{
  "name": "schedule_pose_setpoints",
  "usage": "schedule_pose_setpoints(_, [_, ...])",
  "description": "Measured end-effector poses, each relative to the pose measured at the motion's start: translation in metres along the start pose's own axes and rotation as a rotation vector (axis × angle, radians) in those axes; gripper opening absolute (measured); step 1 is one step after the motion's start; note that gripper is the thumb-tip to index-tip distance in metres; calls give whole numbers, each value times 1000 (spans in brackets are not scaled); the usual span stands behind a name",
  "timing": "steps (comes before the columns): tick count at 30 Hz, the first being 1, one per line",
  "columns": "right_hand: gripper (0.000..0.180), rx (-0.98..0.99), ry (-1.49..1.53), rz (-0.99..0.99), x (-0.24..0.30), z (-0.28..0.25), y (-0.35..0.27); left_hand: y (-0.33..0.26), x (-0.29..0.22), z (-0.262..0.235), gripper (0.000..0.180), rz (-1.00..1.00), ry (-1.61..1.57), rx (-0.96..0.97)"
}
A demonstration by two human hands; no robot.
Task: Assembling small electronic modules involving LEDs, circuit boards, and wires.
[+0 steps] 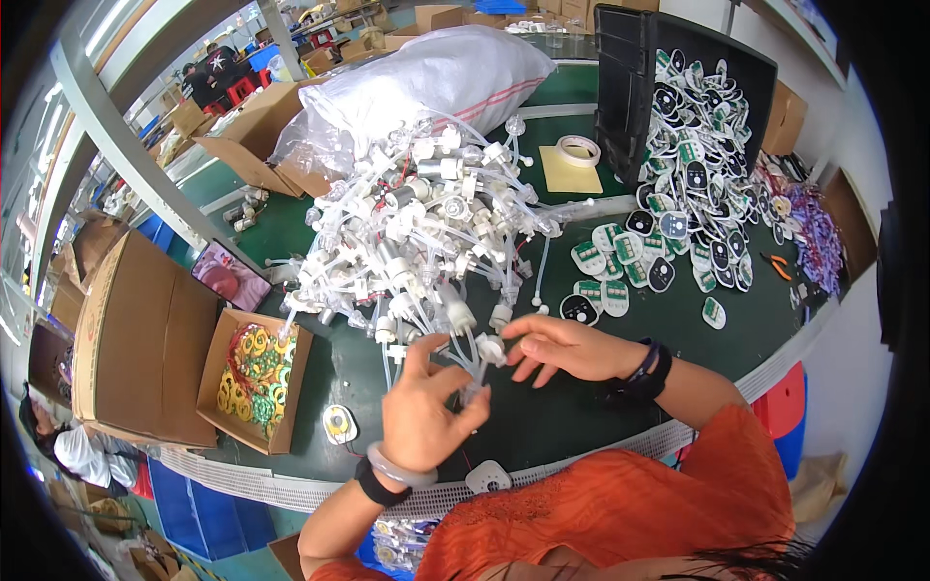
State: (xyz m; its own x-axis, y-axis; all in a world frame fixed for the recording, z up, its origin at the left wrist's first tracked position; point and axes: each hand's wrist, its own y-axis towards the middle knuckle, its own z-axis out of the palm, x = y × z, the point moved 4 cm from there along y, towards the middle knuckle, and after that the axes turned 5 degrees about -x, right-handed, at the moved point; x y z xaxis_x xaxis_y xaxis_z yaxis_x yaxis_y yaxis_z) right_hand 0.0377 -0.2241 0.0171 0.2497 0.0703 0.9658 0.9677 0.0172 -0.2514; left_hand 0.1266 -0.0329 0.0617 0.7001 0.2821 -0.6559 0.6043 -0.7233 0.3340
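My left hand is curled in front of the heap, its thumb and fingers closed around the clear end of a small motor pump with tubing. A white fitting on that piece is between my two hands. My right hand hovers beside the fitting with fingers apart, holding nothing I can see. Behind them rises a large tangled heap of pump assemblies, with white motors, clear tubes and red wires. A round white part with a yellow ring lies left of my left hand, and a white cover lies at the near edge.
Left stands an open carton of yellow and green ring parts, beside a phone and a tall box. A white sack is behind the heap. Right, a tipped black bin spills circuit boards; tape and orange-handled pliers lie near.
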Motion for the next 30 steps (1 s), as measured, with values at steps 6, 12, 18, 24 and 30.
schedule_pose_setpoints(6, [59, 74, 215, 35, -16, 22, 15, -33, -7, 24, 27, 179, 48, 102])
schedule_pose_setpoints(12, [55, 29, 149, 60, -22, 25, 10, -45, -16, 34, 31, 260, 24, 263])
schedule_pose_setpoints(18, [31, 11, -66, -125, 7, 13, -33, -17, -7, 13, 63, 260, 129, 98])
schedule_pose_setpoints(24, [24, 58, -279, -254, 19, 22, -67, -30, 2, 55, 67, 386, 212, 393])
schedule_pose_setpoints(30, [15, -773, -1127, -297, -14, -8, -141, -17, -1, 67, 52, 375, 334, 353])
